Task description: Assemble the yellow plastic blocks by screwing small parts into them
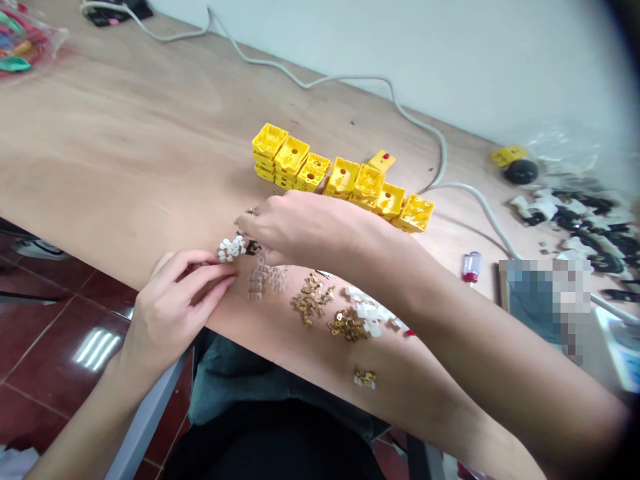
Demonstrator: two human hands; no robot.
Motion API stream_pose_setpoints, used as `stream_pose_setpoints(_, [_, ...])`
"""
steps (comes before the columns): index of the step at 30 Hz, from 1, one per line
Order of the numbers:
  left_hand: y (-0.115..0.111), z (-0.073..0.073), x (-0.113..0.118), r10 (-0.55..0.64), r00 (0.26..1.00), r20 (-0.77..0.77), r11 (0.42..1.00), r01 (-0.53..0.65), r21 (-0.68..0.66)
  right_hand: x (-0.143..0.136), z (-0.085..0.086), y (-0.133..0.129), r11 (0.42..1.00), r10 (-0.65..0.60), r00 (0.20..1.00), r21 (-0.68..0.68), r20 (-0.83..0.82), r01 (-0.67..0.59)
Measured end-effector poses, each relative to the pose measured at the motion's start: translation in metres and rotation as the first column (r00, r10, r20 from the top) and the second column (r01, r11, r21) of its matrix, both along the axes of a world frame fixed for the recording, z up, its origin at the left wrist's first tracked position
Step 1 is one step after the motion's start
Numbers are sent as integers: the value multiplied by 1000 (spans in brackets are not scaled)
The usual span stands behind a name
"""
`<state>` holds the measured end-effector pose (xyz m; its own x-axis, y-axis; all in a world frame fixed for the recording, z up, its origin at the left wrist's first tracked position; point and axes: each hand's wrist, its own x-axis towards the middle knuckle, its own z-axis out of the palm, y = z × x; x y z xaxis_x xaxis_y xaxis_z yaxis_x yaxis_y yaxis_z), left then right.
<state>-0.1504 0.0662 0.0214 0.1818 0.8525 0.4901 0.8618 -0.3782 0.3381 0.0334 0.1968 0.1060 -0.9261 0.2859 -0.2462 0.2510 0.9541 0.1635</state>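
Note:
My left hand [173, 303] is at the table's near edge, its fingertips drawn together beside a small heap of white plastic pieces [231, 249]. Whatever may be between those fingertips is too small to make out. My right hand [267, 223] reaches across from the right, fingers bent down over small dark parts [253, 248] next to the white heap. Its grip is partly hidden by the hand itself. Clear plastic pieces [257, 280] lie in rows just below it. Nearer me are two piles of brass-coloured metal pieces [311, 300].
Stacked yellow plastic housings [293, 157] stand in a row behind my right hand. More white pieces [370, 313] lie under my right forearm. A screwdriver [471, 267], black-and-white parts [575, 227] and a grey cable [320, 81] are farther off. A bag [27, 43] sits far left.

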Motion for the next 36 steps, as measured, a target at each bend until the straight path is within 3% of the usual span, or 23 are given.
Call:
stream_pose_setpoints(5, [0, 0, 0, -3, 1000, -5, 1000, 3, -5, -2, 1, 0, 996, -86, 996, -25, -11, 85])
stream_pose_setpoints(12, [-1, 1, 0, 6, 1000, -4, 1000, -6, -4, -1, -1, -3, 993, -111, 993, -47, -33, 110])
stream_pose_setpoints(25, [1, -1, 0, -26, 999, -33, 997, 28, 68, 0, -1, -2, 998, -55, 993, 1, -106, 55])
stream_pose_setpoints(30, [0, 1, -2, -43, 998, -40, 997, 46, 70, 2, -7, -2, 995, -94, 973, -56, -209, 84])
stream_pose_setpoints(36, [-3, 5, -3, -101, 995, 13, 994, 100, 32, 20, 5, -14, 976, -215, 903, -101, -371, 191])
